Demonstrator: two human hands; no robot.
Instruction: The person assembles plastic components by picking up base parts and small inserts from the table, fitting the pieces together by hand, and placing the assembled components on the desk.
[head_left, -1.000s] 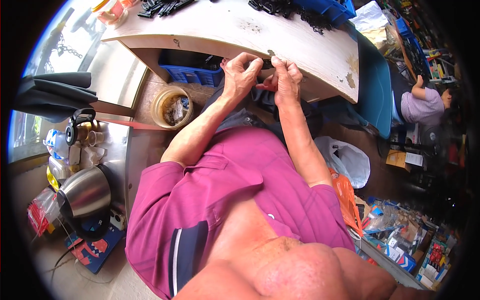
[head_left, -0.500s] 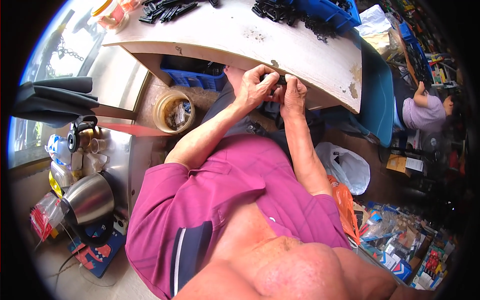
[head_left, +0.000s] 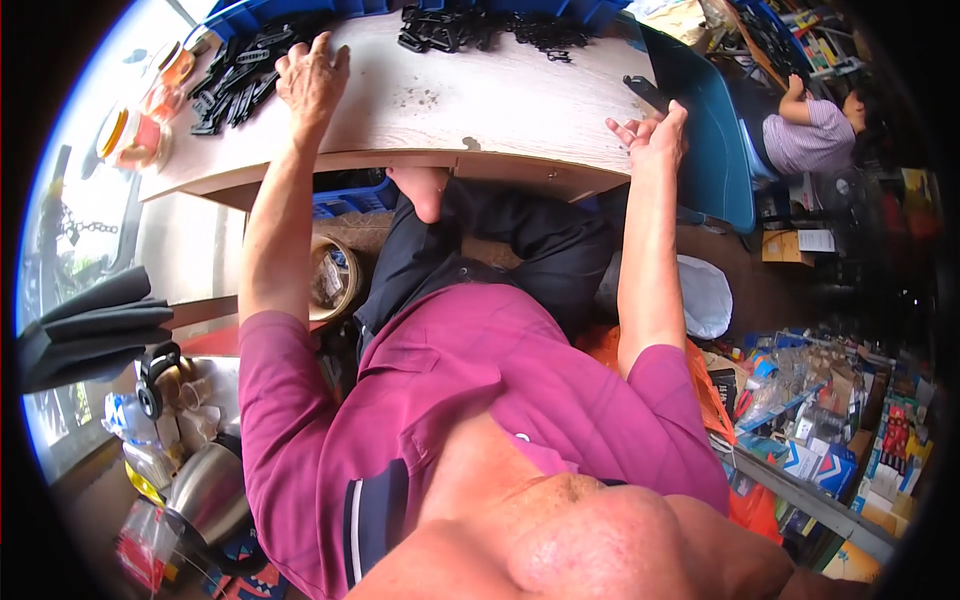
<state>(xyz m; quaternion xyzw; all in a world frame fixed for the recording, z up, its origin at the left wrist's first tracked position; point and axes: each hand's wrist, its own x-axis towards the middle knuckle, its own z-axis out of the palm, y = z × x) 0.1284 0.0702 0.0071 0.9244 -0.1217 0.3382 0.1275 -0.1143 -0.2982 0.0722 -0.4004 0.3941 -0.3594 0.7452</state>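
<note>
My left hand is open over the table, fingers apart, beside a pile of flat black plastic pieces. My right hand is at the table's right end, fingers spread. Just beyond its fingertips is a slim black plastic piece, above the edge of a teal plastic tub. Whether the piece touches the fingers I cannot tell. More black parts and a heap of smaller black bits lie at the far side of the pale wooden table.
Blue crates line the table's far edge. Jars stand at its left end. Below are a round bin and a white bag. A steel kettle is at lower left. Another person in a striped top is at the right.
My hands were together at the table's front edge around a small black piece. They have parted, the left to the pile, the right to the tub's edge. The view has shifted.
</note>
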